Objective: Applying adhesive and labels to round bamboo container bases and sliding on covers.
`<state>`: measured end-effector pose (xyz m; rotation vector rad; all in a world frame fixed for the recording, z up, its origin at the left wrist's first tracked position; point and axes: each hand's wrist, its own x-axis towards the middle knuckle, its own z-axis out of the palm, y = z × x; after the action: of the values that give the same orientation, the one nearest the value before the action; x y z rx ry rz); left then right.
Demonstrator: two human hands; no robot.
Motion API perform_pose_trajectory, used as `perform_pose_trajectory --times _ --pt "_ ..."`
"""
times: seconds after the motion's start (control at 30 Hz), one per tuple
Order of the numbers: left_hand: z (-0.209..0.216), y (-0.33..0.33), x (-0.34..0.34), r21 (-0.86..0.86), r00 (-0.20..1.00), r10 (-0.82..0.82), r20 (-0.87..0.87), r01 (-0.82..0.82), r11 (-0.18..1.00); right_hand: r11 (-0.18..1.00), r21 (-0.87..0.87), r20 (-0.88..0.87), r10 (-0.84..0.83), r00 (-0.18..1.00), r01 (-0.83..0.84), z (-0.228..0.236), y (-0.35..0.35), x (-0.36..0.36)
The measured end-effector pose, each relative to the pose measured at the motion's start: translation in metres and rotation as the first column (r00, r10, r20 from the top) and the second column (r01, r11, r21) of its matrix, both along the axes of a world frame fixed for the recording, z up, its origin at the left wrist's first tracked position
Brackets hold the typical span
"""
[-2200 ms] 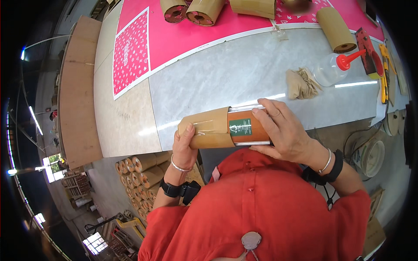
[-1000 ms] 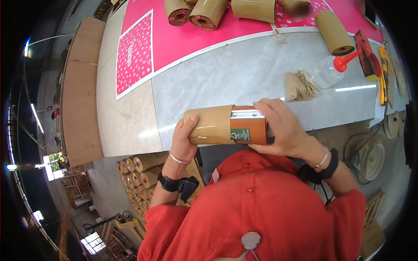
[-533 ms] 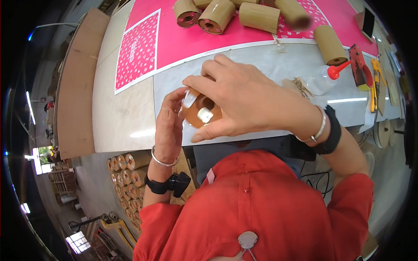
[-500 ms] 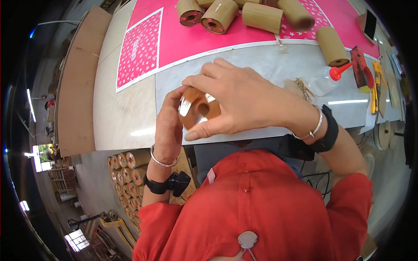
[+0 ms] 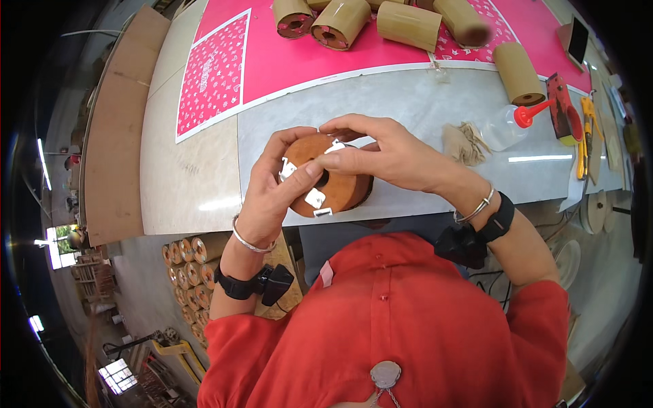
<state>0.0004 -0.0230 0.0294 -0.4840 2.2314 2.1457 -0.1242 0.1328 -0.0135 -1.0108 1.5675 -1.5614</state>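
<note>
Between my hands, just above the near edge of the table, is a brown cylindrical roll [image 5: 348,194]. Its round orange-brown end faces up, with a dark hole in the middle and several shiny white tabs [image 5: 315,198] around it. My left hand [image 5: 272,178] wraps the roll's left side, its thumb lying across the end face beside the hole. From the right, my right hand [image 5: 381,153] grips the far side, and its thumb presses on the face near a white tab. The right fingertips are partly hidden behind the roll.
Several tan rolls [image 5: 408,26] lie on pink printed sheets [image 5: 292,61] at the back. To the right are a crumpled cloth [image 5: 466,143], a clear bottle [image 5: 502,129] with red nozzle, a red tool [image 5: 563,109], yellow cutters [image 5: 586,139] and a phone [image 5: 577,39]. More rolls [image 5: 194,272] are stacked below left.
My right hand has drawn back from over the roll to its far right side, uncovering the end face. The roll has tilted and turned, and both thumbs now lie on its face.
</note>
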Motion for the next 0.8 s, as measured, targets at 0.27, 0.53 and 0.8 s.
perform_pose_trajectory --times 0.27,0.53,0.8 --pt "0.014 0.009 -0.008 -0.164 0.991 -0.052 0.127 0.072 0.984 0.999 -0.016 0.121 0.042 0.992 -0.04 -0.002 0.001 -0.005" --pt "-0.008 -0.005 0.007 -0.391 0.936 -0.249 -0.249 0.138 0.91 0.995 -0.081 0.312 -0.034 0.949 0.062 -0.006 0.002 0.011" --pt "0.011 0.007 0.0 -0.876 0.89 -0.423 -0.169 0.061 0.479 0.998 -0.031 -0.214 0.046 0.976 -0.054 -0.055 0.042 0.018"
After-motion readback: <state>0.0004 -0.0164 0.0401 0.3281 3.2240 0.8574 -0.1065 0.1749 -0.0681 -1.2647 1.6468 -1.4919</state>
